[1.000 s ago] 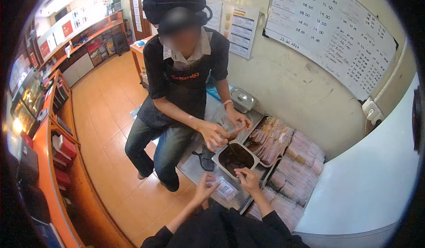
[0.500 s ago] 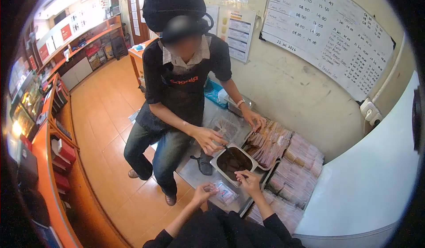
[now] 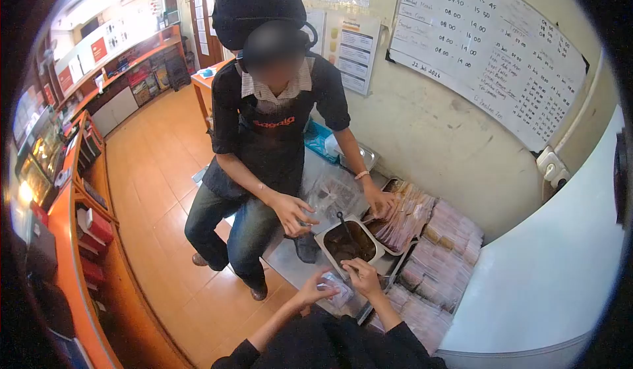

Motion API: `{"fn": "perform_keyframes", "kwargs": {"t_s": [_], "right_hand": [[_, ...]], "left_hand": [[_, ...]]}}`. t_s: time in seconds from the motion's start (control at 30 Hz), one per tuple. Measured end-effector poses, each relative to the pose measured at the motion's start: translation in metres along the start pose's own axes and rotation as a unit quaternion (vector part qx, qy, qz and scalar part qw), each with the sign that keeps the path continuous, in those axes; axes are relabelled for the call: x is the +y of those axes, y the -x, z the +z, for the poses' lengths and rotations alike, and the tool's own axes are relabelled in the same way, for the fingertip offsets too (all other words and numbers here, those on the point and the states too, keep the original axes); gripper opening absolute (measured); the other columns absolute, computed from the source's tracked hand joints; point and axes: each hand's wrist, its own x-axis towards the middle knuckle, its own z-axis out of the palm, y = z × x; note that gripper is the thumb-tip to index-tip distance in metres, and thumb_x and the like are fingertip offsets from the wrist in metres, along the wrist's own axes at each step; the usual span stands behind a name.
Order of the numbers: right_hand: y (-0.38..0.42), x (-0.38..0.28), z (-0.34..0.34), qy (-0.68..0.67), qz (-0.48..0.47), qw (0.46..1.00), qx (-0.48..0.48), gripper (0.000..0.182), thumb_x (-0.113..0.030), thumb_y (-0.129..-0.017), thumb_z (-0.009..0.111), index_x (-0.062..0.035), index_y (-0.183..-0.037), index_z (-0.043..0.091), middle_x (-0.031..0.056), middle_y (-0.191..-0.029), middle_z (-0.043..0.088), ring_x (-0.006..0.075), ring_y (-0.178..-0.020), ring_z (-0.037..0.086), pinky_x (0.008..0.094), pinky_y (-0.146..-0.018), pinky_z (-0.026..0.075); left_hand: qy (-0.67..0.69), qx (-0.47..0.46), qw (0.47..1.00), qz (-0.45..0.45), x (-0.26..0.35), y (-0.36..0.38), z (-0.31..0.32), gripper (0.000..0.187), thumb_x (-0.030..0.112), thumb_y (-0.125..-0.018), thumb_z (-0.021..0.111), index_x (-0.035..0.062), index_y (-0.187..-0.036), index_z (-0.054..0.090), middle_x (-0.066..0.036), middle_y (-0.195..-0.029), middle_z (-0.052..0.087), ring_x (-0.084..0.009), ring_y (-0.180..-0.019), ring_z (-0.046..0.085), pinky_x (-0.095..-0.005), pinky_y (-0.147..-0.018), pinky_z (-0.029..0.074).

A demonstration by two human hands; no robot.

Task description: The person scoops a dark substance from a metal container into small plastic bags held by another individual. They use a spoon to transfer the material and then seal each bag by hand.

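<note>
A square metal container of dark brown sauce stands on the metal table, with a black-handled spoon in it. At its near edge is my right hand, fingers pinched together; whatever they hold is too small to make out. To its left, my left hand is spread over a clear plastic packet on the table; nothing shows between its fingers. Filled plastic packets stand in a tray right of the container, and more packets lie in rows beyond it.
A co-worker in a dark apron sits opposite, one hand near the container, the other at the packets in the tray. Clear plastic bags and a blue basket lie further back. A whiteboard hangs on the wall.
My left hand has moved right, over the packet, and its fingers have spread. My right hand has shifted slightly left. The co-worker's hand has left the spoon, which now leans in the sauce.
</note>
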Motion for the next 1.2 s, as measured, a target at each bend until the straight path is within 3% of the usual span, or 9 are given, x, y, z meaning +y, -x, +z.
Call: {"fn": "perform_keyframes", "kwargs": {"t_s": [0.17, 0.23, 0.33, 0.6, 0.67, 0.73, 0.8, 1.07, 1.2], "right_hand": [[-0.003, -0.007, -0.015, -0.01, 0.027, 0.998, 0.054, 0.012, -0.009, -0.085, 0.065, -0.0018, -0.095, 0.069, 0.0125, -0.086, 0.066, 0.0229, -0.077, 0.064, 0.031, -0.069, 0.049], [-0.008, 0.0, -0.017, 0.026, 0.027, 0.996, 0.077, 0.012, -0.009, -0.086, 0.065, -0.0019, -0.094, 0.069, 0.0125, -0.086, 0.066, 0.0236, -0.077, 0.064, 0.0313, -0.069, 0.049], [-0.006, 0.011, -0.012, 0.108, -0.069, 0.989, 0.07, 0.014, -0.009, -0.084, 0.065, -0.0023, -0.097, 0.067, 0.0136, -0.083, 0.064, 0.0288, -0.077, 0.063, 0.0345, -0.069, 0.049], [-0.003, -0.004, -0.005, -0.053, 0.017, 0.998, 0.036, 0.012, -0.006, -0.085, 0.064, -0.0022, -0.095, 0.069, 0.0114, -0.08, 0.063, 0.0257, -0.074, 0.062, 0.0306, -0.065, 0.048], [-0.003, -0.004, -0.009, -0.033, 0.007, 0.998, 0.061, 0.012, -0.006, -0.085, 0.065, -0.0023, -0.096, 0.069, 0.0113, -0.08, 0.063, 0.0251, -0.072, 0.062, 0.03, -0.064, 0.048], [-0.002, 0.003, -0.013, -0.013, -0.002, 0.996, 0.084, 0.013, -0.006, -0.085, 0.065, -0.0023, -0.096, 0.069, 0.0111, -0.079, 0.063, 0.0245, -0.071, 0.061, 0.0293, -0.062, 0.047], [0.0, 0.015, -0.012, 0.066, -0.032, 0.994, 0.079, 0.014, -0.006, -0.085, 0.064, -0.0033, -0.097, 0.07, 0.0112, -0.08, 0.062, 0.0233, -0.068, 0.06, 0.0294, -0.061, 0.046], [0.011, -0.004, -0.001, -0.038, 0.012, 0.996, 0.08, 0.013, -0.007, -0.084, 0.065, -0.0037, -0.097, 0.07, 0.01, -0.079, 0.061, 0.0216, -0.066, 0.059, 0.0295, -0.061, 0.046], [-0.001, 0.007, -0.011, 0.042, -0.02, 0.994, 0.094, 0.013, -0.008, -0.087, 0.063, -0.0014, -0.096, 0.068, 0.0109, -0.081, 0.062, 0.0235, -0.071, 0.06, 0.0314, -0.064, 0.046]], "left_hand": [[0.021, -0.057, 0.998, -0.013, -0.002, 0.002, 0.011, 0.079, 0.01, -0.082, 0.074, 0.0094, -0.144, 0.026, -0.014, -0.103, 0.06, -0.019, -0.086, 0.062, -0.0318, -0.07, 0.053], [0.054, -0.064, 0.996, -0.038, 0.002, 0.002, 0.012, 0.076, 0.01, -0.083, 0.073, 0.0079, -0.142, 0.025, -0.011, -0.097, 0.06, -0.016, -0.078, 0.06, -0.0301, -0.069, 0.051], [0.122, -0.052, 0.989, -0.059, 0.0, 0.0, 0.016, 0.074, 0.012, -0.083, 0.073, 0.0092, -0.141, 0.026, -0.011, -0.098, 0.059, -0.0154, -0.077, 0.059, -0.0301, -0.068, 0.05], [0.05, -0.058, 0.995, -0.057, 0.004, 0.002, 0.015, 0.075, 0.014, -0.083, 0.073, 0.0123, -0.141, 0.026, -0.013, -0.108, 0.057, -0.0178, -0.087, 0.058, -0.0324, -0.073, 0.051], [0.037, -0.067, 0.995, -0.057, 0.004, 0.002, 0.015, 0.076, 0.01, -0.084, 0.072, 0.0127, -0.144, 0.024, -0.016, -0.117, 0.057, -0.0207, -0.096, 0.06, -0.0346, -0.077, 0.053], [0.056, -0.052, 0.996, -0.048, 0.009, 0.006, 0.02, 0.077, 0.016, -0.082, 0.074, 0.012, -0.141, 0.024, -0.011, -0.104, 0.057, -0.0144, -0.081, 0.057, -0.0299, -0.07, 0.049], [0.052, -0.057, 0.996, -0.049, 0.005, 0.006, 0.019, 0.079, 0.015, -0.082, 0.074, 0.012, -0.142, 0.023, -0.012, -0.106, 0.057, -0.0146, -0.082, 0.057, -0.0299, -0.07, 0.049], [0.074, -0.066, 0.994, -0.052, 0.001, 0.003, 0.02, 0.081, 0.015, -0.082, 0.075, 0.012, -0.143, 0.022, -0.012, -0.109, 0.057, -0.0154, -0.084, 0.058, -0.0299, -0.071, 0.049], [0.068, -0.077, 0.993, -0.064, 0.008, 0.006, 0.022, 0.089, 0.016, -0.08, 0.076, 0.0126, -0.146, 0.017, -0.013, -0.11, 0.056, -0.0161, -0.086, 0.059, -0.029, -0.07, 0.049]]}}
